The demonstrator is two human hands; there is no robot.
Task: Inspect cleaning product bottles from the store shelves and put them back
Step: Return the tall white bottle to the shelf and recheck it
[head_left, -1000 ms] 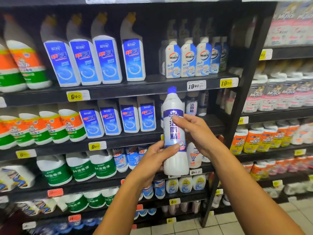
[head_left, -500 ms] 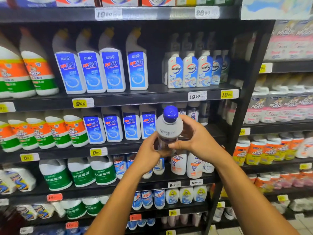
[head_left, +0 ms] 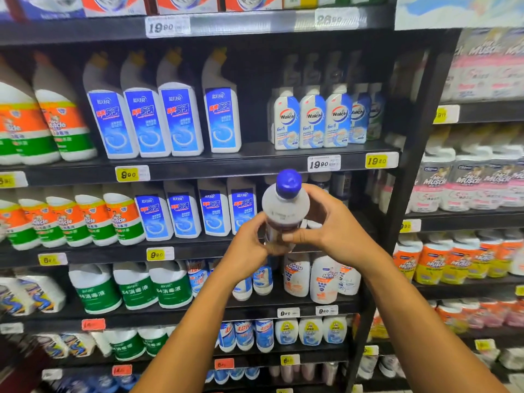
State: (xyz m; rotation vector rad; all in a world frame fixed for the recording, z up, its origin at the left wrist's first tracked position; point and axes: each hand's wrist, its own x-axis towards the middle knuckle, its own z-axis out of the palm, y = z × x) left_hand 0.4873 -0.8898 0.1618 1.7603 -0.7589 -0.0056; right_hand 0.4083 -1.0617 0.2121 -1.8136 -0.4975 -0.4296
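Both hands grip bottle point(head_left: 284, 215): left hand point(head_left: 247, 248), right hand point(head_left: 329, 231). Long axis tipped, cap toward camera, base toward shelf point(head_left: 198, 251) gap just behind.

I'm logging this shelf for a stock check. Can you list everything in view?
Held bottle: one, white with blue cap, tipped toward the camera, mid-frame.
Blue-label angled-neck bottles: four, second shelf; four more one shelf below.
Walch bottles: at least five, white and blue, second shelf right.
Orange-green Mr Muscle bottles: left side, two shelves.
Green-label jugs: three, white, fourth shelf.
Price tags: yellow, white and red, on shelf edges.
Left hand and right hand: both grip the held bottle.
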